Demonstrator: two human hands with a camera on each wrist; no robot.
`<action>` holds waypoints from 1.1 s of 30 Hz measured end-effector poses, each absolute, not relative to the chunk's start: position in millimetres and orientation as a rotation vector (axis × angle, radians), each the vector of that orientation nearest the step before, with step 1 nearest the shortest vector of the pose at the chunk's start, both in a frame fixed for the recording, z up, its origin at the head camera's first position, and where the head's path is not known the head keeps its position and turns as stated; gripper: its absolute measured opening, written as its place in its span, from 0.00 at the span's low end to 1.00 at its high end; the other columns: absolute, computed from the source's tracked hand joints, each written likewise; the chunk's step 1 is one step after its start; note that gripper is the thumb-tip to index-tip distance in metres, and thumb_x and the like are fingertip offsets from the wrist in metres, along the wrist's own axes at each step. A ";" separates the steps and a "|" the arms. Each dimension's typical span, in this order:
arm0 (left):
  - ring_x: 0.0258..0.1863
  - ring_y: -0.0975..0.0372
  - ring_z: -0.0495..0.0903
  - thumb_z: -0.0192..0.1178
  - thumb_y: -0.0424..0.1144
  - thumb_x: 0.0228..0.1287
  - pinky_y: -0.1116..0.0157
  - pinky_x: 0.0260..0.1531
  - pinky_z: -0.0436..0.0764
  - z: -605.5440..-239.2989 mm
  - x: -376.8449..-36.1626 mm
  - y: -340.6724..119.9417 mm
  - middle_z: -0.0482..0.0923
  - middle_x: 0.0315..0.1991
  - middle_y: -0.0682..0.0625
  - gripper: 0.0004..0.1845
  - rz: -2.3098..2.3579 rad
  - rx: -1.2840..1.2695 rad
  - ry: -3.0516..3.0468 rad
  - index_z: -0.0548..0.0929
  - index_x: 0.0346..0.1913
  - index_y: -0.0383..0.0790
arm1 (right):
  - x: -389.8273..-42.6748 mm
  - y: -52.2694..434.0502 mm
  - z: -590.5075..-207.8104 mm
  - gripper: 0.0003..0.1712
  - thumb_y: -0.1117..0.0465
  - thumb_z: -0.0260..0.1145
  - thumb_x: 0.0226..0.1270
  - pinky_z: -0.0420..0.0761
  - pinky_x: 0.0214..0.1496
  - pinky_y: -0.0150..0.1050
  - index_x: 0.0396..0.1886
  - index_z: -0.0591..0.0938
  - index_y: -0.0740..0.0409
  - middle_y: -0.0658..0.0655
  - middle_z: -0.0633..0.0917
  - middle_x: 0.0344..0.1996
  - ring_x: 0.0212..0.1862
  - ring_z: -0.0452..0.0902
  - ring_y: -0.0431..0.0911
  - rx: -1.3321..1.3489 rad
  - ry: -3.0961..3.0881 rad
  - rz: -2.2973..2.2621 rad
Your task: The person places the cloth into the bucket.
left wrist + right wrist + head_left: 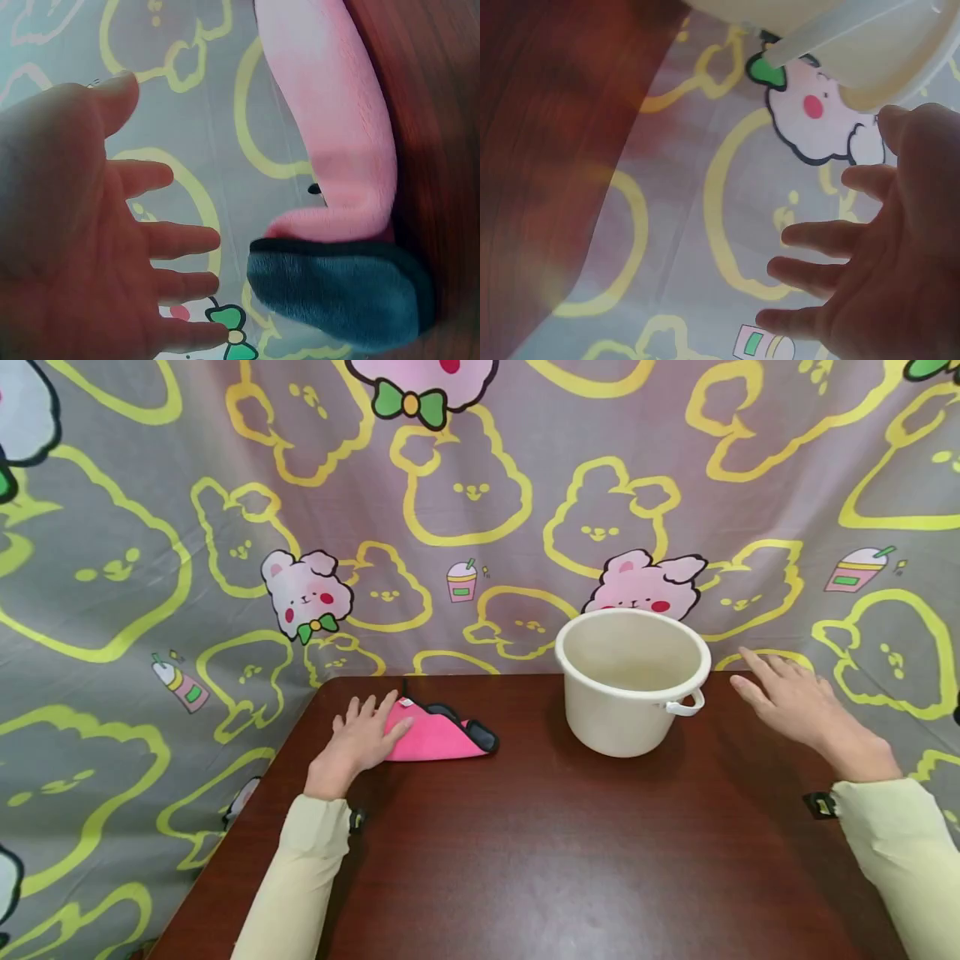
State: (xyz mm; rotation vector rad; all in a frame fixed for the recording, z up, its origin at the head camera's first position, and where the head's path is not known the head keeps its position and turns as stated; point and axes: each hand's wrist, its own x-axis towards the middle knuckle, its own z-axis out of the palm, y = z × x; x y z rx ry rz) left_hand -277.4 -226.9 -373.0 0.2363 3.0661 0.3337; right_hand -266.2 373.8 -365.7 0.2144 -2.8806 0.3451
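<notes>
A folded pink cloth [438, 739] with a dark grey trim [480, 735] lies on the dark wooden table [562, 860] at the back left. My left hand [360, 735] is flat and open at the cloth's left edge. In the left wrist view its spread fingers [172, 240] sit just apart from the pink cloth [330, 112]. A cream plastic bucket [633, 710] with a side handle stands upright at the back, and it looks hollow inside. My right hand [795, 702] hovers open to the right of it, fingers spread [817, 236], close to the bucket [885, 45].
A grey curtain [480, 510] printed with yellow outlines and pink cartoon animals hangs right behind the table and drapes down its left side. The table's back edge runs just behind the bucket and the cloth. Bare wood stretches toward me.
</notes>
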 end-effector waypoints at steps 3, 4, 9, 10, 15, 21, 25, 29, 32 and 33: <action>0.69 0.36 0.39 0.42 0.64 0.65 0.34 0.60 0.43 -374.8 -276.1 -222.5 0.47 0.71 0.34 0.41 0.378 0.224 3.053 0.46 0.73 0.47 | -268.6 368.5 -362.8 0.35 0.46 0.47 0.72 0.56 0.57 0.66 0.70 0.56 0.63 0.76 0.67 0.59 0.60 0.58 0.71 0.329 -2.757 0.447; 0.69 0.36 0.39 0.42 0.64 0.65 0.34 0.61 0.43 -376.1 -276.2 -221.0 0.47 0.71 0.34 0.41 0.391 0.226 3.049 0.45 0.73 0.48 | -269.4 366.4 -362.0 0.33 0.49 0.48 0.72 0.58 0.57 0.64 0.68 0.58 0.66 0.76 0.69 0.57 0.59 0.60 0.70 0.369 -2.712 0.480; 0.70 0.37 0.38 0.43 0.63 0.65 0.36 0.62 0.43 -383.4 -277.5 -211.7 0.45 0.72 0.36 0.41 0.470 0.233 3.014 0.44 0.74 0.48 | -270.1 353.4 -358.9 0.30 0.54 0.51 0.72 0.65 0.52 0.62 0.66 0.62 0.68 0.76 0.75 0.50 0.54 0.68 0.69 0.421 -2.590 0.618; 0.70 0.38 0.37 0.43 0.63 0.65 0.36 0.62 0.43 -385.1 -278.1 -209.9 0.44 0.72 0.36 0.41 0.477 0.236 3.008 0.43 0.74 0.48 | -269.1 350.8 -358.5 0.30 0.54 0.51 0.72 0.65 0.52 0.62 0.67 0.61 0.66 0.76 0.75 0.51 0.53 0.69 0.69 0.403 -2.593 0.649; 0.70 0.38 0.36 0.44 0.63 0.65 0.35 0.62 0.43 -391.1 -280.5 -202.9 0.43 0.72 0.38 0.41 0.528 0.240 2.994 0.44 0.74 0.48 | -264.0 338.8 -358.8 0.32 0.51 0.49 0.72 0.64 0.50 0.64 0.71 0.56 0.59 0.72 0.74 0.53 0.54 0.69 0.67 0.294 -2.595 0.792; 0.70 0.37 0.36 0.45 0.62 0.64 0.35 0.61 0.46 -402.9 -284.2 -203.0 0.42 0.72 0.35 0.42 0.555 0.215 2.987 0.45 0.73 0.47 | -258.4 323.2 -356.6 0.32 0.46 0.47 0.72 0.68 0.49 0.61 0.70 0.59 0.54 0.70 0.75 0.53 0.50 0.72 0.65 0.177 -2.547 0.910; 0.70 0.38 0.39 0.48 0.61 0.64 0.35 0.61 0.47 -408.7 -287.9 -203.1 0.43 0.72 0.35 0.42 0.557 0.208 2.983 0.46 0.73 0.46 | -255.8 312.6 -358.5 0.31 0.44 0.46 0.71 0.69 0.43 0.54 0.68 0.63 0.53 0.68 0.78 0.51 0.44 0.75 0.54 0.104 -2.514 0.963; 0.69 0.37 0.40 0.50 0.59 0.63 0.35 0.60 0.49 -412.0 -291.1 -200.2 0.45 0.71 0.33 0.42 0.560 0.215 2.973 0.47 0.73 0.44 | -254.5 304.8 -362.6 0.31 0.41 0.45 0.70 0.71 0.38 0.42 0.68 0.64 0.50 0.64 0.80 0.49 0.36 0.74 0.34 0.065 -2.515 1.008; 0.69 0.37 0.39 0.51 0.59 0.63 0.36 0.61 0.50 -414.5 -292.0 -197.9 0.44 0.71 0.33 0.43 0.547 0.199 2.951 0.48 0.73 0.43 | -254.4 300.1 -364.3 0.31 0.41 0.46 0.70 0.72 0.34 0.34 0.68 0.64 0.48 0.61 0.81 0.47 0.33 0.77 0.32 0.059 -2.525 1.032; 0.70 0.38 0.38 0.52 0.59 0.63 0.36 0.61 0.50 -415.3 -291.8 -197.5 0.44 0.71 0.34 0.43 0.541 0.189 2.944 0.48 0.73 0.43 | -254.3 298.7 -364.5 0.31 0.40 0.46 0.70 0.71 0.33 0.33 0.68 0.64 0.48 0.61 0.81 0.45 0.33 0.78 0.34 0.052 -2.525 1.037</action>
